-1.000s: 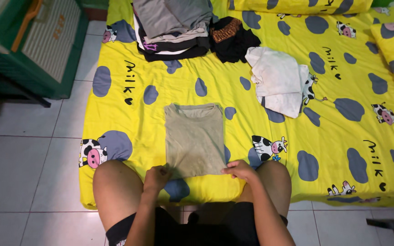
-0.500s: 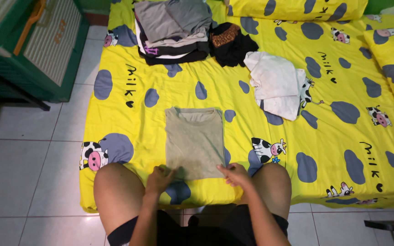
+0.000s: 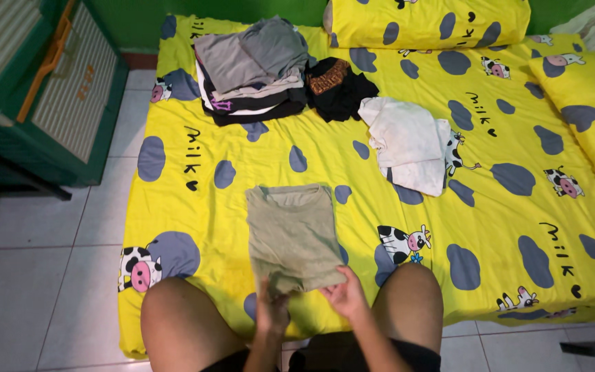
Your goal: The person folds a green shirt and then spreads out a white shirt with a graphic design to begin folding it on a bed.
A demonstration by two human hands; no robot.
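Both hands, left (image 3: 272, 311) and right (image 3: 343, 296), pinch the near hem of the shirt (image 3: 290, 231), fingers clamped on soft, light, limp cloth.

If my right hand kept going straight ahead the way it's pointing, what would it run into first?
Most likely the olive shirt: the right hand already grips its near hem and points up-left across it. Beyond that lies bare yellow sheet, though depth is hard to judge.

Yellow cow-print bed (image 3: 518, 227), tiled floor (image 3: 29, 289), green wall (image 3: 146, 21).
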